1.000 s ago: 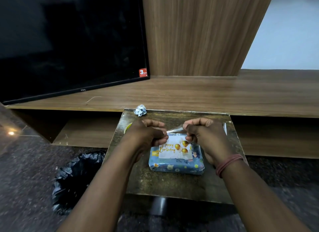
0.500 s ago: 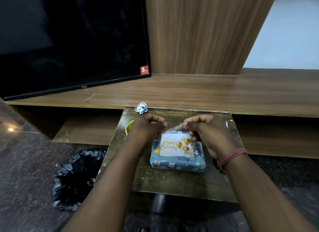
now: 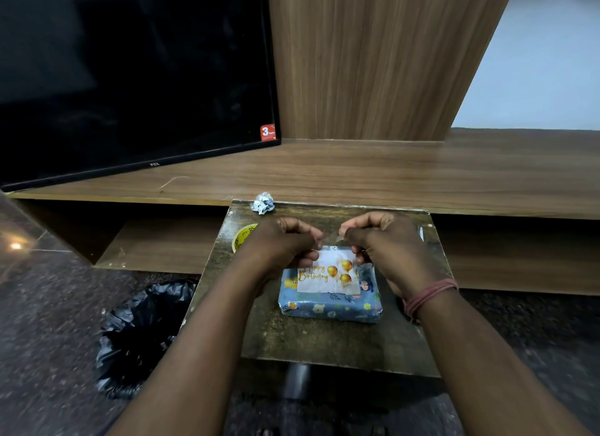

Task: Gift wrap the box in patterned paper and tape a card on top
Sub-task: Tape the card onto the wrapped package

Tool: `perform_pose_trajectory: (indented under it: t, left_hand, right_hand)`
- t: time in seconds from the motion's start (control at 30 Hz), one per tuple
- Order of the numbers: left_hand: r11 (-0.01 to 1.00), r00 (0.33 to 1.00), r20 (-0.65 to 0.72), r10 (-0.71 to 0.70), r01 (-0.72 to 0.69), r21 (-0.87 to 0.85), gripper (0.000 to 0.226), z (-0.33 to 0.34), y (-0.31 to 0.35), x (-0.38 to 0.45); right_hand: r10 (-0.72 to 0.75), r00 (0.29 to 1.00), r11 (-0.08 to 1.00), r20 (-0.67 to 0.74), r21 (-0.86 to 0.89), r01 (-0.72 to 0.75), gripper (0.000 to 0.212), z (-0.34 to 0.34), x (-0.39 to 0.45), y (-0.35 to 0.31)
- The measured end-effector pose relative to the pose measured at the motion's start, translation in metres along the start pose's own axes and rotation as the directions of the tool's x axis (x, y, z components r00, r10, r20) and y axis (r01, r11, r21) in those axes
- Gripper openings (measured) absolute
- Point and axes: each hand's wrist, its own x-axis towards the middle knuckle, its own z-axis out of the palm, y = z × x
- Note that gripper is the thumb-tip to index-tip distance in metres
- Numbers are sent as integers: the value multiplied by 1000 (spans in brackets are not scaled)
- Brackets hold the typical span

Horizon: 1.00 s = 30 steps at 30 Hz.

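A box wrapped in blue patterned paper [image 3: 331, 307] lies in the middle of a small dark table [image 3: 324, 338]. On its top rests a white "Happy Birthday" card [image 3: 328, 278] with gold balloons. My left hand [image 3: 285, 240] and my right hand [image 3: 383, 240] hover over the box's far edge. Between them they pinch a strip of clear tape [image 3: 331, 239], stretched just above the card's far edge. A yellow tape roll [image 3: 242, 237] sits at the table's left, partly hidden by my left hand.
A crumpled paper ball [image 3: 263, 202] lies at the table's far edge. A black bin bag [image 3: 139, 331] stands on the floor to the left. Behind the table runs a wooden TV unit [image 3: 357, 172] carrying a TV [image 3: 130, 78].
Both hands have stayed over the box's far edge holding the tape strip. The strip looks a little higher and further back over the card than before.
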Motion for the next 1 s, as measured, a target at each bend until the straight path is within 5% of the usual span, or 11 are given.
perform_pose_trajectory:
  t: [0.2, 0.5, 1.0]
  left_hand:
    - [980, 999, -19, 48, -43, 196, 14, 0, -6, 4]
    - [999, 999, -30, -29, 30, 15, 22, 1, -8, 4]
    - [979, 958, -223, -182, 197, 48, 19, 11, -17, 13]
  right_hand:
    - [13, 1000, 1000, 8, -7, -13, 12, 2, 3, 2]
    - [80, 997, 996, -11, -31, -81, 12, 0, 7, 7]
    - [-26, 998, 860, -62, -510, -10, 18, 24, 14, 10]
